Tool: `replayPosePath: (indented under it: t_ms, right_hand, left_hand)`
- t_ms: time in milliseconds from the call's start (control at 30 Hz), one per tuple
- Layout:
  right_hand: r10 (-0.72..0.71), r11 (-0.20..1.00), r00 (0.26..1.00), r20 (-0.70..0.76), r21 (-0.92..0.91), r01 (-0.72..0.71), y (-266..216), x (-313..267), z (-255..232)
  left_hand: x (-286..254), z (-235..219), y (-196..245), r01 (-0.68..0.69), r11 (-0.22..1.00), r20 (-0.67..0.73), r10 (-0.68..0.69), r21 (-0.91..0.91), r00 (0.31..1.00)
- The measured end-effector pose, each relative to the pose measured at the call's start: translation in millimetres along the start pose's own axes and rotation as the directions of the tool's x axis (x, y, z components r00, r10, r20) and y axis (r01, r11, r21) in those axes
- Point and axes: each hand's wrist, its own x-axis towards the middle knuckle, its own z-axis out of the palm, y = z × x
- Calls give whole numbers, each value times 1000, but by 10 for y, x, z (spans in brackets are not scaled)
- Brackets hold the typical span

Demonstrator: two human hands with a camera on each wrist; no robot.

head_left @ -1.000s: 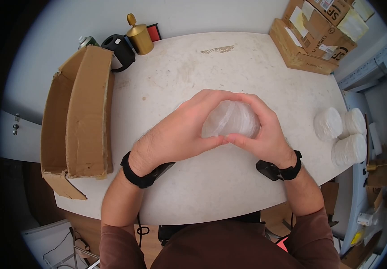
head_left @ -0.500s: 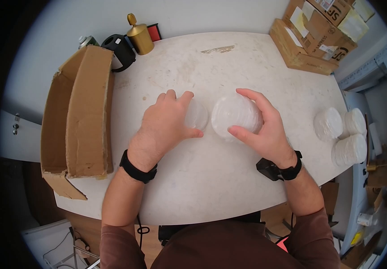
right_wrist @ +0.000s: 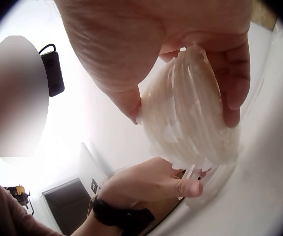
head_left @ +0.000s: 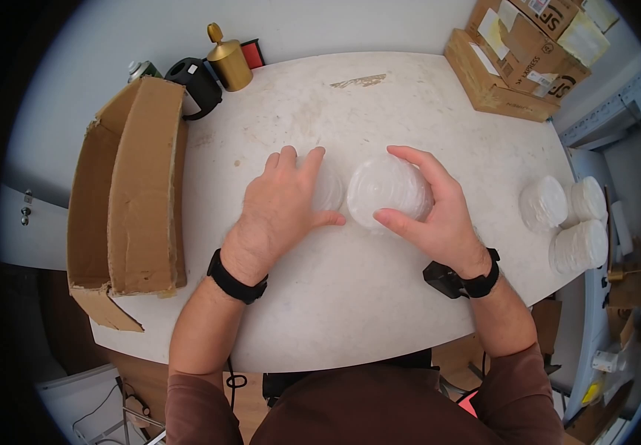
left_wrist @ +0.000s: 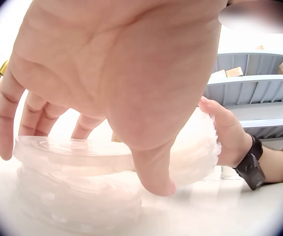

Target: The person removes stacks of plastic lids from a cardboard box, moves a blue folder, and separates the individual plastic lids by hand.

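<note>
We have room for moving between the left hand (head_left: 283, 200) and the cardboard box (head_left: 146, 200) along the left edge of the tabletop (head_left: 350, 319). At mid-tabletop, our right hand (head_left: 443, 215) has its fingers curved round a ridged, translucent cylinder (head_left: 387, 191), gripping it. Just beside, our left fingers spread around a flat, smooth-rimmed translucent disc (left_wrist: 75, 153). Three white cylinders (head_left: 544, 204) stand near the right edge.

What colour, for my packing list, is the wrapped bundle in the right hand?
The wrapped bundle is translucent white, clearest in the head view.
</note>
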Motion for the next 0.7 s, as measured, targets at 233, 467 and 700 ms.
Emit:
replayPosePath:
  t_ms: [233,467,700]
  right_hand:
    - [2,1000,1000,4,-5,-2,-3,4,1]
    - [14,1000,1000,7,5,-14,1,0,4]
    - [13,1000,1000,6,-12,-13,-6,1,6]
  left_hand:
    - [-23,9,54,-16,1000,38,17,-11,999]
    - [-49,-166,55,-66,996,-2,66,-57,998]
    - [-22,-130,95,-46,999,103,47,-17,994]
